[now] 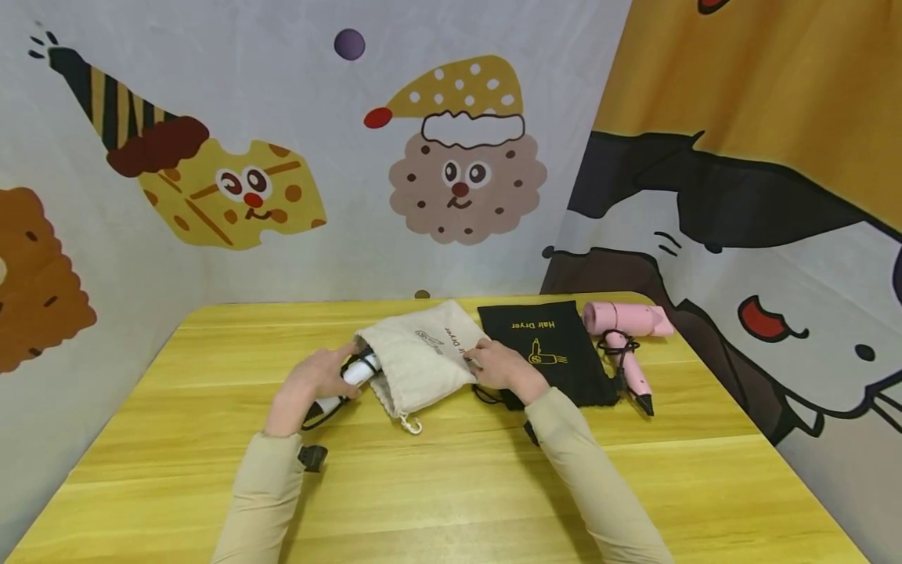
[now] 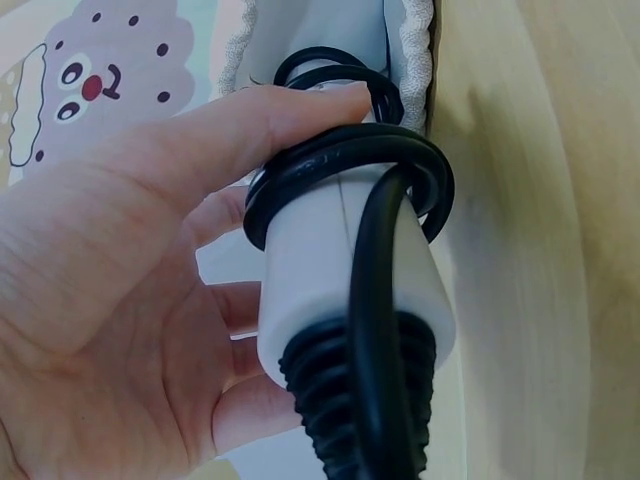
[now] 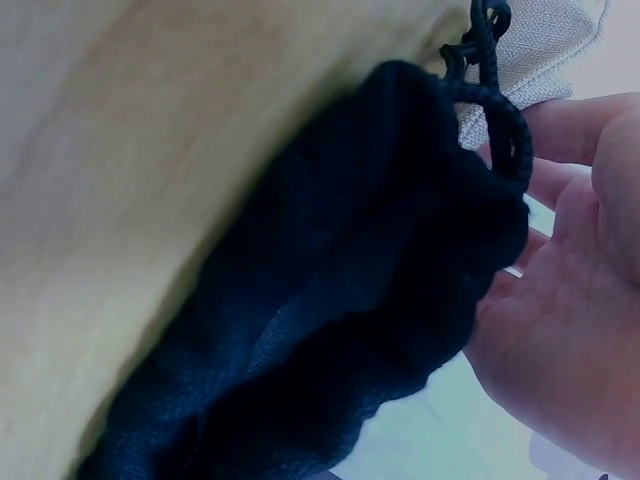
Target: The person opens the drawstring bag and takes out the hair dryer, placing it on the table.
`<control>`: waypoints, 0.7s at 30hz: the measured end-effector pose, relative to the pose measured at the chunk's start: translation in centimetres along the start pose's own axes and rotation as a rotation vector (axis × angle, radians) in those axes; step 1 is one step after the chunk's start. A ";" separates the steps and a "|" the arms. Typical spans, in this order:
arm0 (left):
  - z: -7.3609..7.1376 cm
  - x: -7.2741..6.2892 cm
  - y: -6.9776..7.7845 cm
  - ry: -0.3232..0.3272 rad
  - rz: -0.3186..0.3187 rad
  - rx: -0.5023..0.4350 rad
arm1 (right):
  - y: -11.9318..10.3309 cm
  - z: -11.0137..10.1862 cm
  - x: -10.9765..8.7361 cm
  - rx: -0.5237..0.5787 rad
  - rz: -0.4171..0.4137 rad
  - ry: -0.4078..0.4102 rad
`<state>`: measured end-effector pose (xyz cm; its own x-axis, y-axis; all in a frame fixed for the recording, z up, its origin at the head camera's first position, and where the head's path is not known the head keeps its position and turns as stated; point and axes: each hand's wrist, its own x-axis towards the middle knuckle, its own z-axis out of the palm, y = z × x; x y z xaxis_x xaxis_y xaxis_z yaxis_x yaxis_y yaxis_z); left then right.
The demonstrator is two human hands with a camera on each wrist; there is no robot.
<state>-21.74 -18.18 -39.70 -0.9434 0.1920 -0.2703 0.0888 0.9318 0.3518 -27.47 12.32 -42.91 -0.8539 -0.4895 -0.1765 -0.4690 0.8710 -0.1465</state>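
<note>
My left hand [image 1: 320, 377] grips the white handle of a hair dryer [image 2: 320, 270], thumb on top. A black cord [image 2: 370, 150] is looped around that handle. The rest of the dryer is hidden inside a cream drawstring bag [image 1: 423, 360] printed with a dryer drawing, its mouth towards my left hand. At the bag's other end, my right hand [image 1: 503, 366] holds its edge between thumb and fingers; the fingertips are partly hidden. Beneath and beside that hand lies a black drawstring bag [image 1: 564, 368] lettered "Hair Dryer", its gathered mouth [image 3: 330, 300] facing the right wrist camera.
A pink hair dryer [image 1: 623, 321] with its cord wound around it lies right of the black bag. Everything rests on a yellow wood-grain table [image 1: 423, 493]. Printed curtains [image 1: 282, 274] with cartoon figures hang behind the table and along its sides.
</note>
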 end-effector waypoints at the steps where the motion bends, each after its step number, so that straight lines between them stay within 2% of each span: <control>1: 0.0 0.0 0.0 -0.003 0.000 0.003 | 0.0 0.0 0.0 0.000 -0.001 0.001; 11: -0.5 -0.3 -0.3 -0.019 0.000 0.035 | 0.0 -0.1 -0.1 -0.014 -0.014 -0.006; 21: -0.9 -0.8 -0.3 -0.053 -0.038 -0.007 | 0.1 -0.4 -0.2 -0.031 -0.023 -0.026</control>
<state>-21.31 -18.87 -38.81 -0.9278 0.1723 -0.3309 0.0505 0.9367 0.3463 -27.42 12.48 -42.54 -0.8369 -0.5099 -0.1988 -0.4954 0.8602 -0.1210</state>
